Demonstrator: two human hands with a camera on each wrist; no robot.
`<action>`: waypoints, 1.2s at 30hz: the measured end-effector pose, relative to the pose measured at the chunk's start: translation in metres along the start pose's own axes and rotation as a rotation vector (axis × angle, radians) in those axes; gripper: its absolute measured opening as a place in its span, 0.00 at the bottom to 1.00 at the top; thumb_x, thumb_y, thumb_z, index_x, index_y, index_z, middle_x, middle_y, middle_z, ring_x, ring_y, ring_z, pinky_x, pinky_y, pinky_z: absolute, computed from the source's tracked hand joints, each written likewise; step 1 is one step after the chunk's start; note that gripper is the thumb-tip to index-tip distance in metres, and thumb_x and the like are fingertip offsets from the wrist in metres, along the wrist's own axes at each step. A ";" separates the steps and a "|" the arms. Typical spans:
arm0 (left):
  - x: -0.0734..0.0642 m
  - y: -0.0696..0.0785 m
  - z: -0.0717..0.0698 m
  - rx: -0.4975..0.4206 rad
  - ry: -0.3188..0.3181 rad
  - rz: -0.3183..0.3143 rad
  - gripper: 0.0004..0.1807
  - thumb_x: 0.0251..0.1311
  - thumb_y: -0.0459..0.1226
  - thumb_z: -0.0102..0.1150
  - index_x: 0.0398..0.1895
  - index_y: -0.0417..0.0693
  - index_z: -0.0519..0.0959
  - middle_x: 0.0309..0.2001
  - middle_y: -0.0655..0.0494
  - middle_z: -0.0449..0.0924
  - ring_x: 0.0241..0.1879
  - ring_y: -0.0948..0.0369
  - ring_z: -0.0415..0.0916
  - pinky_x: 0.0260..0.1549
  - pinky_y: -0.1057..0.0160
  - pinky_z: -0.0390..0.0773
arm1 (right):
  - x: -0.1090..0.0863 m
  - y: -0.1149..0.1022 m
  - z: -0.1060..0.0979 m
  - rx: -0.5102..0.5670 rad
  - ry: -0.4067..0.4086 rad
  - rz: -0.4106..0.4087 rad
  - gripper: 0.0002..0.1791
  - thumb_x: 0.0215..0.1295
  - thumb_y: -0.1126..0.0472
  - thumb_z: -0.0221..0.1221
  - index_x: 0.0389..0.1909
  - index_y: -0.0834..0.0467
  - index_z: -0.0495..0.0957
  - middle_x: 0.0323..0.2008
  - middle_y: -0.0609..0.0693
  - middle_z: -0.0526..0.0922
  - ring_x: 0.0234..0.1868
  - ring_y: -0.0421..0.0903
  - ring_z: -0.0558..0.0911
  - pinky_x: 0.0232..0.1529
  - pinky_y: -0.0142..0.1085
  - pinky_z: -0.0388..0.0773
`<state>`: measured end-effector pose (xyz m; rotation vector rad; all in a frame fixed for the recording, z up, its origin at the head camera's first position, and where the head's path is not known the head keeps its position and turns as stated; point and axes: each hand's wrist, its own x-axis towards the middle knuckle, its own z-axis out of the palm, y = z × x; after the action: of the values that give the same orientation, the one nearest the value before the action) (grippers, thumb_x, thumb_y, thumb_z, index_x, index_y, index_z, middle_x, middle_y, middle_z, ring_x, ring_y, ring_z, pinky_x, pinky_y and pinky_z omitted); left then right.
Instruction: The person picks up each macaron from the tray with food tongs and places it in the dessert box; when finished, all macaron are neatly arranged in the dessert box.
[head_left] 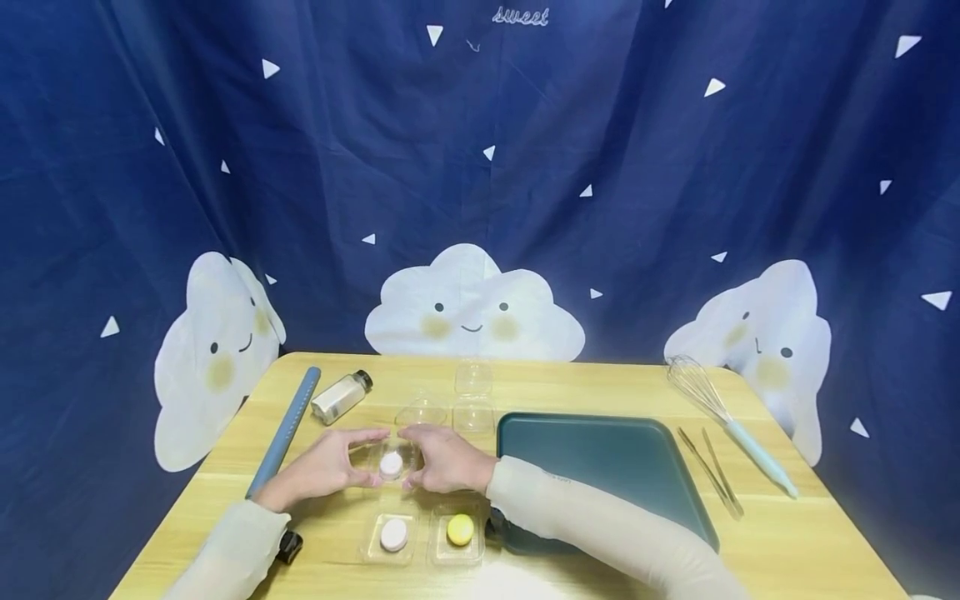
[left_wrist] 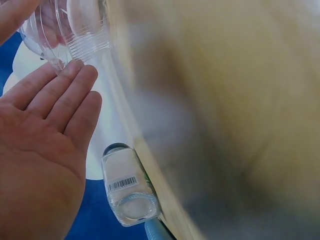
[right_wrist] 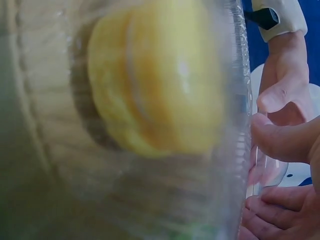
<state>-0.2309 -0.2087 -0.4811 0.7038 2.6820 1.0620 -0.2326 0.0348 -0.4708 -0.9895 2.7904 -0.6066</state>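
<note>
A clear plastic box (head_left: 402, 450) holds a pale macaron (head_left: 391, 465). My left hand (head_left: 330, 461) holds its left side between thumb and fingers; my right hand (head_left: 447, 458) grips the opposite side. In the left wrist view the fairly straight fingers (left_wrist: 65, 100) touch the ribbed plastic. Nearer me stand two more clear boxes, one with a pale macaron (head_left: 393, 534), one with a yellow macaron (head_left: 460, 529). The yellow one fills much of the right wrist view, blurred, with my right thumb (right_wrist: 287, 142) beyond it.
Clear domed plastic pieces (head_left: 422, 411) and clear square ones (head_left: 474, 414) lie behind my hands. At left are a black-capped jar (head_left: 342, 398) and a blue strip (head_left: 285, 433). To the right lie a dark green tray (head_left: 600, 437), metal tweezers (head_left: 712, 471) and a whisk (head_left: 738, 429).
</note>
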 end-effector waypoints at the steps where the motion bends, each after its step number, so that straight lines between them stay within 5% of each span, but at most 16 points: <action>1: 0.000 0.000 0.001 -0.006 0.002 -0.005 0.45 0.47 0.50 0.78 0.70 0.45 0.73 0.66 0.45 0.78 0.65 0.47 0.77 0.68 0.39 0.71 | 0.000 0.000 0.001 -0.008 0.000 0.000 0.44 0.55 0.49 0.74 0.72 0.56 0.68 0.72 0.52 0.73 0.73 0.49 0.73 0.75 0.39 0.69; 14: 0.004 0.000 0.003 -0.008 -0.010 -0.055 0.48 0.43 0.50 0.79 0.70 0.46 0.72 0.66 0.48 0.79 0.68 0.43 0.73 0.69 0.38 0.69 | -0.001 -0.004 0.001 -0.055 -0.016 0.014 0.43 0.57 0.51 0.73 0.72 0.57 0.68 0.71 0.52 0.74 0.72 0.48 0.73 0.74 0.36 0.70; 36: 0.005 -0.001 0.002 0.064 -0.044 0.006 0.47 0.42 0.50 0.80 0.67 0.40 0.74 0.63 0.45 0.80 0.64 0.44 0.76 0.67 0.39 0.71 | -0.001 -0.009 0.003 -0.130 -0.047 0.016 0.45 0.55 0.50 0.74 0.72 0.58 0.68 0.71 0.52 0.74 0.72 0.48 0.73 0.74 0.35 0.70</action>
<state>-0.2349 -0.2057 -0.4835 0.7388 2.6886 0.9543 -0.2263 0.0280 -0.4695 -0.9897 2.8234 -0.3985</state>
